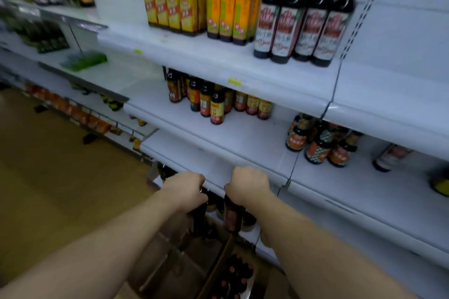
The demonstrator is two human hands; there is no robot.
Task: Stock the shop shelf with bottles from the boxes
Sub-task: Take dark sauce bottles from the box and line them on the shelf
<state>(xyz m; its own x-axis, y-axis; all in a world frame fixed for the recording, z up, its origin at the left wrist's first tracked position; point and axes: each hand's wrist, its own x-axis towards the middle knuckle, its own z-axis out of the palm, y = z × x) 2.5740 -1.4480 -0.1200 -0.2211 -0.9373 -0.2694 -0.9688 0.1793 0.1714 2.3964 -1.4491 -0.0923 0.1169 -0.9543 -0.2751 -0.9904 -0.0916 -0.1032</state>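
Left to right, everything placed off the open box [220, 260]. Above the box's left side, my left hand [187, 187] is clenched round the neck of 1 dark bottle [198, 216], which hangs clear of the box. Just right of that, also above the box, my right hand [249, 183] grasps the neck of a 2nd dark bottle [232, 215], reddish label showing. Both bottles hang just below the front lip of the white shelf [218, 150] behind the box. More red-capped bottles [237, 274] sit down inside the box.

Risks, my guess: I hold them by the necks only, so a bottle could swing and clip the shelf lip. The 2 hang close together, so they could also knock each other. The frame is blurry, so I can't tell how firm either grip is. Set down too near the edge, 1 could tip off toward the box.
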